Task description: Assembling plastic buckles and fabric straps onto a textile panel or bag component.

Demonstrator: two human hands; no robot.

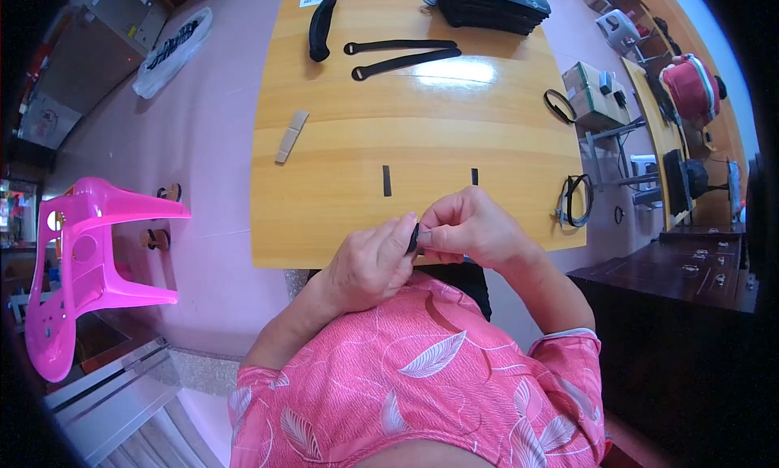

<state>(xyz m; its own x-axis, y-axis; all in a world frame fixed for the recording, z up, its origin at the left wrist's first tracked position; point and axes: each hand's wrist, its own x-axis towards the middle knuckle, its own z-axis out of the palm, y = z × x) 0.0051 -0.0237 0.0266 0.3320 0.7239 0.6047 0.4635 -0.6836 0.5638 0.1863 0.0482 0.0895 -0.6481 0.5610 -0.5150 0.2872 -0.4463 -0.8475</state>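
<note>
In front of my chest, at the near edge of the table, both hands meet over a small black strap-like piece (414, 238). My left hand (375, 255) is closed round it, with most of the piece hidden in the fingers. From the other side my right hand (475, 231) pinches at its edge with thumb and forefinger. Just beyond the hands lie two short black strips, one on the left (387, 181) and one on the right (475, 176). Farther off are two long black straps with looped ends, an upper one (402, 45) and a lower one (406, 64).
On the wooden table (324, 216) lie a black bundle (322, 26), a stack of dark folded material (491, 7), a tan strip (292, 137) and a looped black cord (578, 200). A pink stool (97, 216) is on the left. Another person (691, 91) appears far right.
</note>
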